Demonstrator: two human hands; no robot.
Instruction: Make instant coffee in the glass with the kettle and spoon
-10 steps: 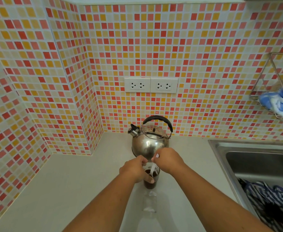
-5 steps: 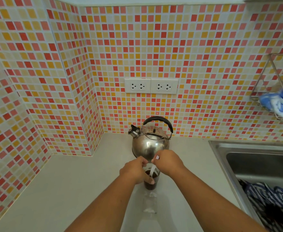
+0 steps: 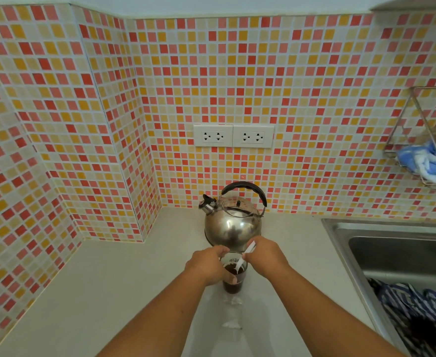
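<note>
Glass is what you are dealing with, so treat it as hard, smooth and breakable: the glass (image 3: pixel 233 278) stands on the pale counter (image 3: pixel 124 284) at 6 o'clock of the steel kettle (image 3: pixel 233 222), just beside its base, and it already holds dark coffee. With liquid inside it will likely be warm and a little top-heavy, and the wall gives your fingers little friction, so take it around the side, below the rim, as you do now. Your left hand (image 3: pixel 208 266) comes in from 8 o'clock and wraps the glass, thumb across the near wall, clasping it steady. Your right hand (image 3: pixel 266 256) comes in from 4 o'clock, wrist raised above the rim, and pinches the white spoon (image 3: pixel 242 258) by its upper handle, the bowl dipped into the coffee. That spoon looks light and thin, probably plastic, so it may flex if you press it against the bottom; stir loosely. The kettle sits upright with its black handle standing and the spout toward 10 o'clock, apart from both hands. The sink (image 3: pixel 345 243) lies at 3 o'clock.
</note>
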